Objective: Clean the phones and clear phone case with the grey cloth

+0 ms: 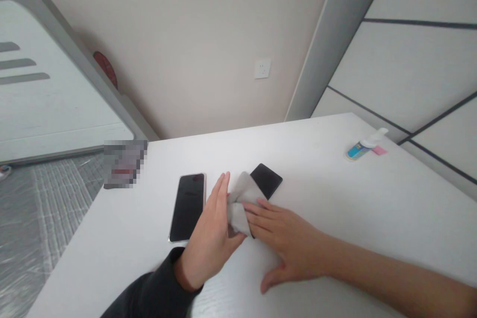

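Note:
A crumpled light grey cloth [238,216] lies between my hands over a black flat device [267,179] that looks like a phone. Only the device's far end and a bit of dark edge show; the cloth and fingers cover the rest. My left hand [210,231], in a black sleeve, braces the near left side, fingers straight and thumb around the lower end; its exact contact is hidden. My right hand [281,231] presses the cloth down with its fingers, thumb held apart. Just left of my left hand, a phone [187,206] in a clear case lies face up.
On the white table [316,179], a small bottle [359,150] with a blue label and white top stands at the far right by a pink piece [380,150]. A blurred-out item [124,164] sits at the left edge. A wall with a socket [263,68] rises behind.

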The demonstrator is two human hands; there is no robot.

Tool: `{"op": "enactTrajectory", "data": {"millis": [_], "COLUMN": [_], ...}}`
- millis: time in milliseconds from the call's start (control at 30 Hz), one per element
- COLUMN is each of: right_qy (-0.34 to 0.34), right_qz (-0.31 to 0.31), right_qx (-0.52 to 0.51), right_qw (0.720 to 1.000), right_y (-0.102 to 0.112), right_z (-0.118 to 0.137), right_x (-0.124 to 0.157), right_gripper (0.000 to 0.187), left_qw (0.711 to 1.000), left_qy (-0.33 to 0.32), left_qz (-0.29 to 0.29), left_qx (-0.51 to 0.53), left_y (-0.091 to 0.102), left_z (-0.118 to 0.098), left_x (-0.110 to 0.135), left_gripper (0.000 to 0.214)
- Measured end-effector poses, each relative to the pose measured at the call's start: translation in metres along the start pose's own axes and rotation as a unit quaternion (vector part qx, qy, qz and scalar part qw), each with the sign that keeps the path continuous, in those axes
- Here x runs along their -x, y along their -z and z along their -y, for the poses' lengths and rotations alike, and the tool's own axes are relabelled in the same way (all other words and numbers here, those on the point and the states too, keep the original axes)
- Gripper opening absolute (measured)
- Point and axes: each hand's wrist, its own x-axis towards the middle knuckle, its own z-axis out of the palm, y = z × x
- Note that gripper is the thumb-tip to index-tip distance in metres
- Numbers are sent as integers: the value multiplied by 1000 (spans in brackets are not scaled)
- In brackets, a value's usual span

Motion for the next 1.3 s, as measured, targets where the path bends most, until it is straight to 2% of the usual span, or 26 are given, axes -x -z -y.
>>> {"op": "enactTrajectory", "data": {"millis": [67,167,200,233,300,367,500,567,700,733,800,867,900,967,1033,1067,1200,1300], "right_qy": [-6,-108,-121,-109,-32,26,6,-12,-89,-84,-32,24,27,-28,-90,-93,2,-66], "right_qz": [5,-42,-52,-54,-35,-28,-55,-64,-95,-88,-52,-14,-9,-33,-62,-61,-4,-54], "right_qx": [-2,65,78,77,41,6,21,55,124,122,84,42,37,65,94,91,24,79], "right_qw": [1000,991,988,990,998,999,998,996,984,985,995,999,999,997,990,990,1000,993], "right_y": [0,4,4,3,0,-4,1,4,2,0,-2,-2,-1,0,-1,-3,-8,-6], "right_z": [-1,-15,-17,-17,-10,0,4,-4,-11,-9,-1,4,5,3,2,2,7,5], "right_x": [-1,-1,-2,-3,-6,-9,-8,-4,1,1,1,1,2,4,7,8,10,10], "right_gripper": [88,81,82,85,86,79,58,62,83,88,94,92,89,85,90,95,100,98], "left_qw": [1000,1000,1000,1000,1000,1000,1000,1000,999,999,999,1000,1000,999,999,999,999,999], "left_qy": [-4,8,11,11,3,-5,-5,-2,29,33,29,21,21,30,42,45,43,45], "left_qz": [-4,-3,-2,-1,-1,-1,3,17,26,23,17,15,15,15,15,14,10,7], "left_qx": [-2,-4,-5,-6,-10,-15,-12,-2,8,9,8,6,5,6,6,4,-9,-11], "left_y": [0,-1,-1,-1,-1,-1,0,0,0,0,0,0,0,0,-1,-1,-3,-4], "left_z": [1,0,0,0,0,0,-4,-8,-13,-13,-12,-11,-11,-11,-11,-11,-10,-8], "left_x": [1,1,1,1,1,1,3,4,8,8,9,9,9,9,9,9,9,10], "left_gripper": [120,117,117,117,120,122,120,118,120,121,125,129,130,131,132,133,139,135]}}
